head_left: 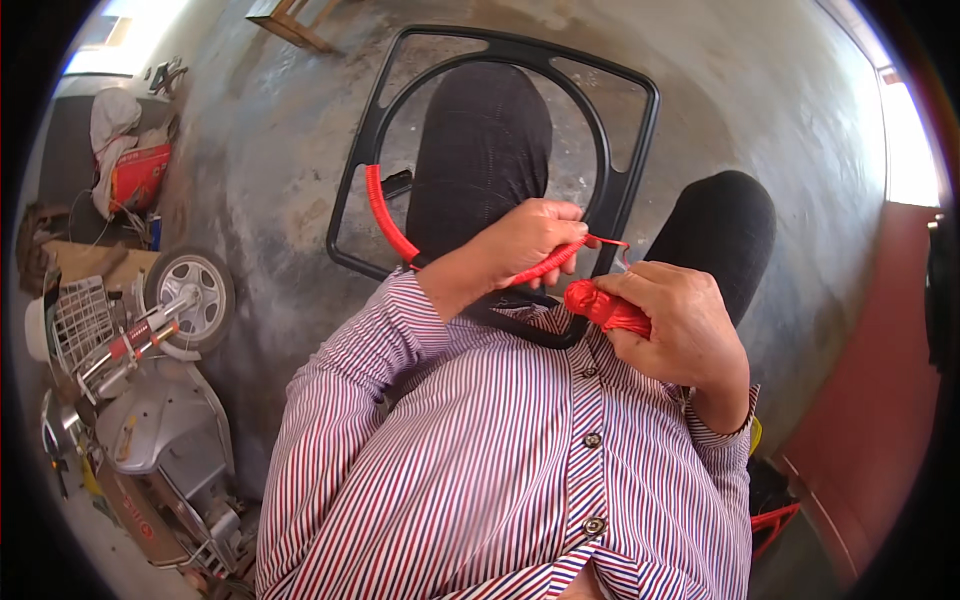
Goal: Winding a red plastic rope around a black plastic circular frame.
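A black square frame (645, 135) with a round ring inside it rests across my lap, encircling one knee. Red cord (385, 215) is coiled tightly around the near-left arc of the ring, which passes partly behind my left wrist. My left hand (530, 240) is closed on the wrapped ring, thumb and finger pinching at the end of the coils. A short strand runs from there to a bundle of red cord (598, 304), gripped in my right hand (690, 320) just to the right of the ring. Part of the bundle is hidden by my fingers.
At the left stands a grey scooter (165, 420) with a wheel (190, 297) and a wire basket (85, 325). A red box (140, 178) lies farther back. A wooden stool (290, 25) stands at the far edge, and a dark red wall panel (870, 400) is on the right.
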The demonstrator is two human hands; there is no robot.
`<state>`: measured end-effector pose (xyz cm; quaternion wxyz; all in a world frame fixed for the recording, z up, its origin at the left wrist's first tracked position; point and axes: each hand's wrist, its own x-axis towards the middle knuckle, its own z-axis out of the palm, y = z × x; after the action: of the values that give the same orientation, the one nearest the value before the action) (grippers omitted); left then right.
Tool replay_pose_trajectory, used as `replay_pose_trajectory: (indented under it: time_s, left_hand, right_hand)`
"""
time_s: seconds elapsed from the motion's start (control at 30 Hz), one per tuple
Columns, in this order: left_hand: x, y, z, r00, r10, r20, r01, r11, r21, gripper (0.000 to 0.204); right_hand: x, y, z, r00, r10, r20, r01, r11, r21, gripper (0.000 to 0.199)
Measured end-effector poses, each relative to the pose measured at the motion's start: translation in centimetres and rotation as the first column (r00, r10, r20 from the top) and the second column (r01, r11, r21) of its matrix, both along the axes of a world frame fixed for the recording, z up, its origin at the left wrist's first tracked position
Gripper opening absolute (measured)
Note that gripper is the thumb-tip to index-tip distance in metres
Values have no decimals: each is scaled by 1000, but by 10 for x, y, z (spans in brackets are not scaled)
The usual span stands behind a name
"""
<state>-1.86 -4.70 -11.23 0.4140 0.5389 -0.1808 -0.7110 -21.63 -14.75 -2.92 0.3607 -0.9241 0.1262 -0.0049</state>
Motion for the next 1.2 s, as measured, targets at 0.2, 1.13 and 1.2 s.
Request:
replay_pose_trajectory:
  time_s: [0.2,1.13,1.2]
  left_hand:
    - [-6,2,-25,994,80,-69,-91,980,-178,14]
    - [-7,9,-13,902,176,-394,-211,976,-47,9]
    - [5,5,-18,886,91,-455,-154,983,-102,5]
  right_hand:
    - [31,19,-7,1000,-11,-10,10,993,-114,35]
    - [41,45,-21,990,57,129,-20,962,-271,19]
    - [50,51,-24,987,148,63,-117,930,-349,15]
